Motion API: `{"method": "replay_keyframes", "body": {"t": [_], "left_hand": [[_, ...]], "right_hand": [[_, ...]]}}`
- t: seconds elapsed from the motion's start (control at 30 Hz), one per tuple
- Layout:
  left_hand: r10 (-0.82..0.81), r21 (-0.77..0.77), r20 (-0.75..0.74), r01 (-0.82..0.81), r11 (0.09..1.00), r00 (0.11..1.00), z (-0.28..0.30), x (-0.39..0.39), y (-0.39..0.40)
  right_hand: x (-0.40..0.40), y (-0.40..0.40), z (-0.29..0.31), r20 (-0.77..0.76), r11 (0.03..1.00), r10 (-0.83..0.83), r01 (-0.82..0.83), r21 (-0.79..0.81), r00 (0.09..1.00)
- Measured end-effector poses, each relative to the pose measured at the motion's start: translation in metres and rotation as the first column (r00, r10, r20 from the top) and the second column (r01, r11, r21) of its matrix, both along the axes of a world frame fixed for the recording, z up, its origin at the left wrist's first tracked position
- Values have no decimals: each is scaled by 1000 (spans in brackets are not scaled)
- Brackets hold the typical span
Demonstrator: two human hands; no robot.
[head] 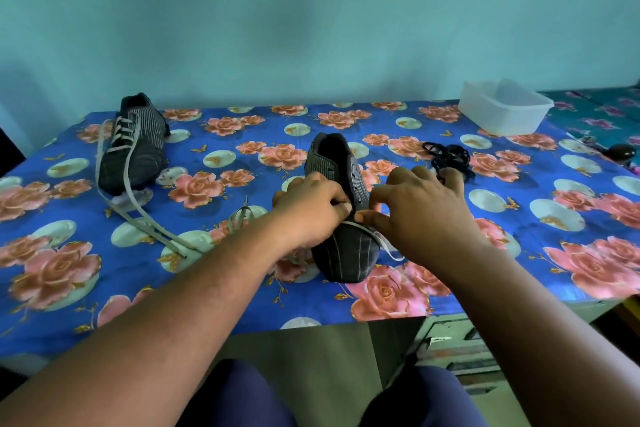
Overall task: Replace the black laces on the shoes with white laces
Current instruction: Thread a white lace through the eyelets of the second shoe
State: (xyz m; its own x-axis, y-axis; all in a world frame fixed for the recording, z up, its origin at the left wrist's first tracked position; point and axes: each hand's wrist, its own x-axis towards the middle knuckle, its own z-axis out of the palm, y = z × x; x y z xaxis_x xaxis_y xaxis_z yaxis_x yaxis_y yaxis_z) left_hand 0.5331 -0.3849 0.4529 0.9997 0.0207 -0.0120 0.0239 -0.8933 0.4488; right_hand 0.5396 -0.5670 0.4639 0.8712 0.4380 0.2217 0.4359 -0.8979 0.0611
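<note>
Far shoe (pixel 133 146), well left of my fingers: white-laced, ends loose. Near shoe (pixel 341 215), between my hands: white lace (pixel 384 241) through the lowest eyelets only. Left hand (pixel 311 215) and right hand (pixel 419 215) each pinch it there. Black laces (pixel 448 158) lie just beyond my right fingertips.

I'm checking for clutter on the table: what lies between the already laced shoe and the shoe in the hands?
In the head view, between the laced shoe and the held shoe lie only its trailing white lace ends on the floral tablecloth.

A clear plastic tub (pixel 504 110) sits on the floral tablecloth (pixel 571 225) (far right corner).
</note>
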Motion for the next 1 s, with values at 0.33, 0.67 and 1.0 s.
{"method": "replay_keyframes", "body": {"t": [0.33,0.67,1.0], "left_hand": [[-2,-151,459,80,985,888,-45,-40,3],[-15,28,186,9,1000,982,-44,-49,5],[7,26,167,-11,1000,986,-39,-49,3]], "right_hand": [[12,7,-31,-165,691,312,-105,715,936],[43,-9,-16,-309,129,173,290,948,935],[56,-29,-33,-139,597,-135,193,779,981]]}}
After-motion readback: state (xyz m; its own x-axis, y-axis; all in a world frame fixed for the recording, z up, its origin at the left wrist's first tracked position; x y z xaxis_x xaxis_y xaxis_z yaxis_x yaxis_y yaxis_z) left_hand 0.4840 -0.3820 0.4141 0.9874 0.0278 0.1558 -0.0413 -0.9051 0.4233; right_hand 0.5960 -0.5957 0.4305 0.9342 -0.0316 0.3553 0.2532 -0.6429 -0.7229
